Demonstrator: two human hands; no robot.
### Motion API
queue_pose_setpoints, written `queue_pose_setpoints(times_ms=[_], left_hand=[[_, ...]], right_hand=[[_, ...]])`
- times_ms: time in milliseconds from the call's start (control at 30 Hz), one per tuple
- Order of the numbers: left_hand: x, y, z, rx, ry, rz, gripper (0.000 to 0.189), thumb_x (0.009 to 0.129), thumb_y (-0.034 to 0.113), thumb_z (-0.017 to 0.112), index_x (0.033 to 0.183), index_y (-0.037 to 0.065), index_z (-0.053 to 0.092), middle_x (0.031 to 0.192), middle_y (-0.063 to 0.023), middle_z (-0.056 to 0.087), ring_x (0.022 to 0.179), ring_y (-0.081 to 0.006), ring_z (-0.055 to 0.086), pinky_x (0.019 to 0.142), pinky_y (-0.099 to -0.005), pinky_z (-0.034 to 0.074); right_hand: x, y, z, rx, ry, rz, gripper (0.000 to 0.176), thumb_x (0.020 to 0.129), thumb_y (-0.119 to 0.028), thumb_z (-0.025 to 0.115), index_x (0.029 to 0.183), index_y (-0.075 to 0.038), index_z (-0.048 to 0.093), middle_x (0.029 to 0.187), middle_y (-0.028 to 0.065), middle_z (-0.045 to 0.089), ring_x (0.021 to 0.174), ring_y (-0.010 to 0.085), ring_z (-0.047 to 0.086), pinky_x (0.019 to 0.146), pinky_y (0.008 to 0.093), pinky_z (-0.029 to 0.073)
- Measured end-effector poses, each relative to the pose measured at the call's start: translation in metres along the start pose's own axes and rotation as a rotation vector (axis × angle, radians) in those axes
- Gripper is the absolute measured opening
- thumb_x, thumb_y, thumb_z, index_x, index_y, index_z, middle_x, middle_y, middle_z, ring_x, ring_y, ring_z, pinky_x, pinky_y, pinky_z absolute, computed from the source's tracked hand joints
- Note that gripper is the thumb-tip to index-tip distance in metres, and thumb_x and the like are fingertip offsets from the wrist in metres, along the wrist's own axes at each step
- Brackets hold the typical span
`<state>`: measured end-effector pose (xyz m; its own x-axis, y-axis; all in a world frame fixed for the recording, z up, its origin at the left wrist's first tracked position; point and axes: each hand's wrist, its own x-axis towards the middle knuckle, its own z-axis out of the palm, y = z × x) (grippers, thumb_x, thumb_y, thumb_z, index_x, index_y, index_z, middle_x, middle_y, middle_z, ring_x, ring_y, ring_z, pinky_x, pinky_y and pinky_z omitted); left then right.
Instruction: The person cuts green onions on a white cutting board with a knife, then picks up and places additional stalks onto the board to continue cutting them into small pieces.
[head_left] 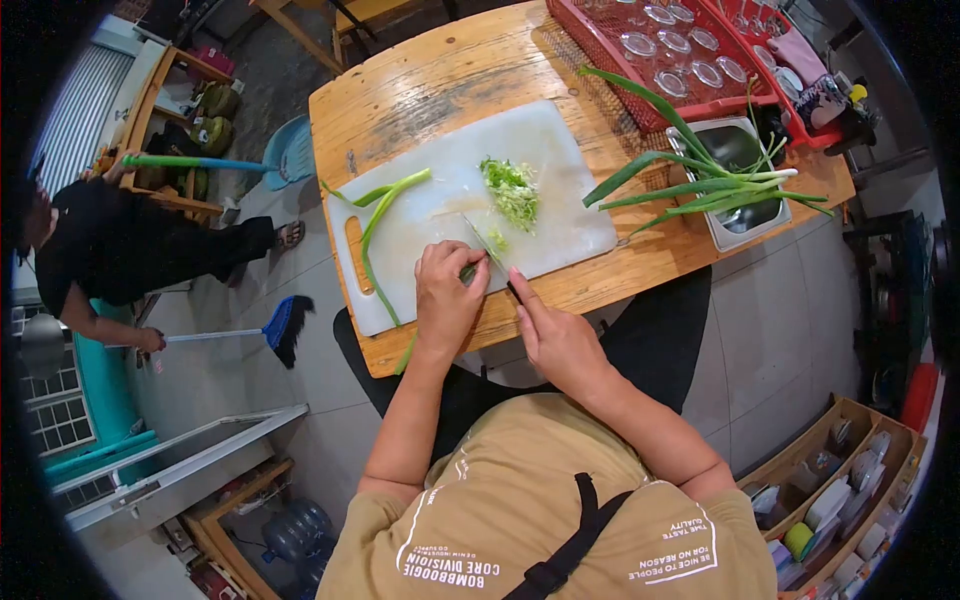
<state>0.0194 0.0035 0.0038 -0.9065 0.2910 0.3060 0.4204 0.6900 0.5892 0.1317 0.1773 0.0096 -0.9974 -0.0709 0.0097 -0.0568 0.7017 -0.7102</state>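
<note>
My left hand (447, 290) is closed, fingers curled, on a green onion (467, 273) at the near edge of the white cutting board (440, 205). In my right hand (562, 338) is a knife (484, 238), its blade beside my left fingertips and its dark handle mostly covered. A few cut bits (499, 242) lie by the blade. Farther back on the board is a pile of chopped green onion (512, 195). At the board's left, a long green onion stalk (372, 235) lies bent near the handle slot.
Whole green onions (722, 186) rest across a metal pan (750, 240) on the table's right. Behind it, a red crate (610, 90) holds upturned glasses. At left, another person (110, 240) holds a broom (285, 330) and a long-handled blue dustpan (290, 152).
</note>
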Motion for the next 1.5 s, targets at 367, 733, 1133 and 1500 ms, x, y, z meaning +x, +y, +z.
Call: queue_pose_setpoints(times_ms=[367, 733, 1133, 1500], left_hand=[[0.003, 0.004, 0.003, -0.039, -0.038, -0.106, 0.011, 0.094, 0.017, 0.081, 0.097, 0.005, 0.08, 0.098, -0.0087, 0.072, 0.1, -0.0311, 0.066, 0.096, -0.0445, 0.05], [0.016, 0.002, -0.006, -0.088, -0.109, -0.155, 0.011, 0.096, 0.014, 0.079, 0.102, 0.005, 0.078, 0.1, -0.0103, 0.073, 0.097, -0.0313, 0.069, 0.093, -0.0456, 0.053], [0.012, 0.002, -0.005, 0.021, -0.011, 0.011, 0.012, 0.096, 0.013, 0.081, 0.103, 0.004, 0.081, 0.106, -0.012, 0.068, 0.103, -0.0327, 0.066, 0.093, -0.0449, 0.054], [0.009, 0.001, -0.005, 0.109, -0.012, 0.127, 0.015, 0.092, 0.013, 0.084, 0.105, 0.006, 0.082, 0.104, -0.009, 0.067, 0.101, -0.03, 0.064, 0.09, -0.0448, 0.052]], right_hand=[[0.001, 0.001, -0.004, 0.077, -0.002, 0.036, 0.065, 0.112, -0.022, 0.058, 0.173, -0.014, 0.036, 0.077, 0.0277, 0.072, 0.069, 0.047, 0.072, 0.066, 0.0576, 0.058], [-0.004, 0.008, -0.007, 0.226, 0.015, 0.085, 0.057, 0.115, -0.022, 0.055, 0.171, -0.021, 0.044, 0.07, 0.0225, 0.066, 0.061, 0.0406, 0.067, 0.064, 0.0489, 0.056], [-0.001, 0.002, -0.028, 0.47, -0.108, 0.26, 0.054, 0.116, -0.026, 0.054, 0.169, -0.019, 0.046, 0.084, 0.0331, 0.069, 0.08, 0.0469, 0.074, 0.077, 0.0487, 0.057], [0.002, 0.005, -0.02, 0.424, -0.084, 0.214, 0.055, 0.116, -0.027, 0.053, 0.171, -0.021, 0.043, 0.082, 0.0333, 0.069, 0.079, 0.0508, 0.072, 0.074, 0.0543, 0.056]])
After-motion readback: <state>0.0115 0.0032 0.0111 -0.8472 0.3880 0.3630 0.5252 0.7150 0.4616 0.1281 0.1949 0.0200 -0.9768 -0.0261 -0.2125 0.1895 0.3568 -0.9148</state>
